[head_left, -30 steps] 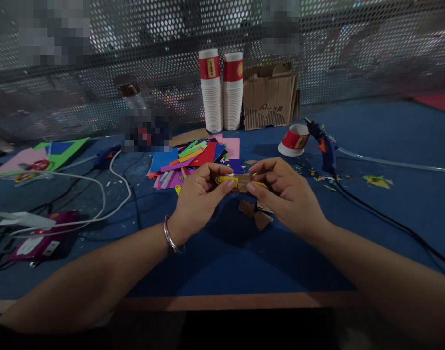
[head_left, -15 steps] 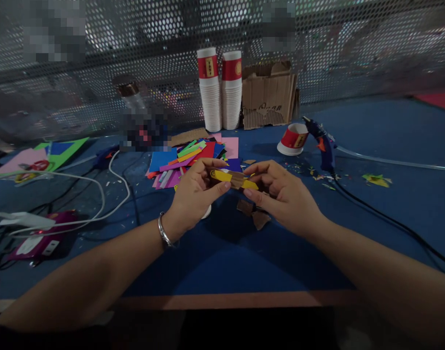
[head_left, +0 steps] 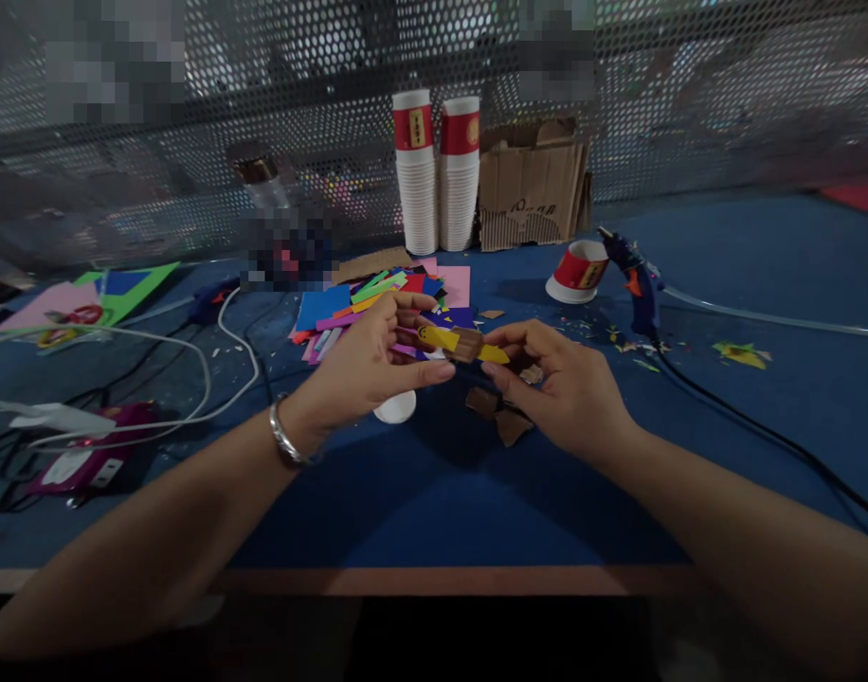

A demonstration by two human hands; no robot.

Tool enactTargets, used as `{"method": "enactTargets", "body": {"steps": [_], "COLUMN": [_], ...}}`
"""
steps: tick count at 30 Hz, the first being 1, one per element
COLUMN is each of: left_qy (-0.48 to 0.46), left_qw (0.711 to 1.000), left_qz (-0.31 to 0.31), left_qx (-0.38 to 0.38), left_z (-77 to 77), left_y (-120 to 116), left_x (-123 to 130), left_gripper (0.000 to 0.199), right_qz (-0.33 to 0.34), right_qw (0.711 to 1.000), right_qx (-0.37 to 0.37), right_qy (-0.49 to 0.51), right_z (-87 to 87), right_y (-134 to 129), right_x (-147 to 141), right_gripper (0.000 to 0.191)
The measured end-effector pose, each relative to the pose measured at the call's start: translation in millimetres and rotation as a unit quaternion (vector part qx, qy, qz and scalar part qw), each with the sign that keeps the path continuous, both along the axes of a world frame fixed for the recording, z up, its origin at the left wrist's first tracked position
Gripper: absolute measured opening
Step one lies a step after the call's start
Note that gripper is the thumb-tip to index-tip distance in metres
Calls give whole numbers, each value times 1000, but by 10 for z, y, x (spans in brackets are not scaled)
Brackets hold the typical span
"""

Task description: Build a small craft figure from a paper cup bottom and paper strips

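My right hand (head_left: 566, 384) pinches one end of a small strip of brown cardboard with yellow paper ends (head_left: 466, 347), held up above the table. My left hand (head_left: 384, 355) is around the other end, with thumb and fingers apart and a gap between the thumb and the strip. A dark face-like mark shows on the strip's left yellow end. Torn cardboard scraps (head_left: 512, 426) lie below my right hand. Under my left hand is a white round piece (head_left: 395, 407). Behind it spreads a pile of coloured paper (head_left: 327, 308), partly hidden by my fingers.
A blue glue gun (head_left: 640, 294) stands at right beside a red and white paper cup (head_left: 580, 272), its black cord running right. Two cup stacks (head_left: 418, 199) and a cardboard box (head_left: 530, 194) are at the back. White cables and a purple power strip (head_left: 97, 455) lie left.
My left hand has loosened: its thumb has come off the strip and its fingers have spread. The right hand still holds the strip. The view has shifted slightly.
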State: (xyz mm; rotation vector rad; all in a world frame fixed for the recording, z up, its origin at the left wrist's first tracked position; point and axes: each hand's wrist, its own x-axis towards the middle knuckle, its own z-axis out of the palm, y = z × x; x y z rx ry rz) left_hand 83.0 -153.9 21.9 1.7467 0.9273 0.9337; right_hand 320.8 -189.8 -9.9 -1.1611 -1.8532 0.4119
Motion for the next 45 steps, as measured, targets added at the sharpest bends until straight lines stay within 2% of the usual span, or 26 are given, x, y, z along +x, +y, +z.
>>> {"method": "enactTargets", "body": {"steps": [1,3,5,7,10,12,14,17,19,22,26,30,35,38,42,45], "left_qy": [80,243,342,385,395,377,324,159,45,-78,-149,-211,-239,-253,-272,-262], "left_qw": [996,966,933,914,911,920,943,986,996,989,971,950,946,935,913,908], "left_qz": [-12,-42,-40,-28,-32,-24,7,44,51,60,41,31,58,65,20,7], "left_qx": [22,73,109,125,116,103,73,-4,-50,-107,-182,-230,-211,-241,-303,-327], "left_z": [56,116,95,21,-77,-103,-120,-187,-255,-326,-314,-283,-282,-246,-139,-82], "left_y": [12,20,1,-33,-73,-77,-71,-73,-98,-175,-286,-336,-356,-377,-392,-375], "left_x": [-85,-256,-389,-461,-472,-439,-385,-269,-168,-3,147,173,179,206,205,162], "left_gripper": [68,67,68,67,57,49,48,56,66,70,68,65,67,61,46,36], "right_qz": [-2,-2,2,8,17,22,22,16,10,13,26,32,39,40,34,36], "right_qw": [1000,1000,999,999,998,997,997,996,996,997,999,999,998,997,997,998], "right_qx": [-1,-12,-30,-50,-66,-71,-75,-82,-82,-71,-42,-12,18,22,24,20], "right_qy": [4,9,13,16,15,18,24,30,27,21,7,-16,-50,-56,-62,-56], "right_z": [-6,-21,-36,-46,-53,-53,-51,-37,-23,-4,5,-4,-19,-22,-15,-7], "right_y": [9,31,51,62,55,36,11,-33,-59,-86,-98,-96,-88,-85,-87,-92], "right_x": [5,10,8,-1,-24,-40,-56,-81,-100,-126,-142,-142,-153,-160,-159,-155], "right_gripper": [19,20,21,21,22,22,22,24,24,23,22,19,17,17,17,16]}}
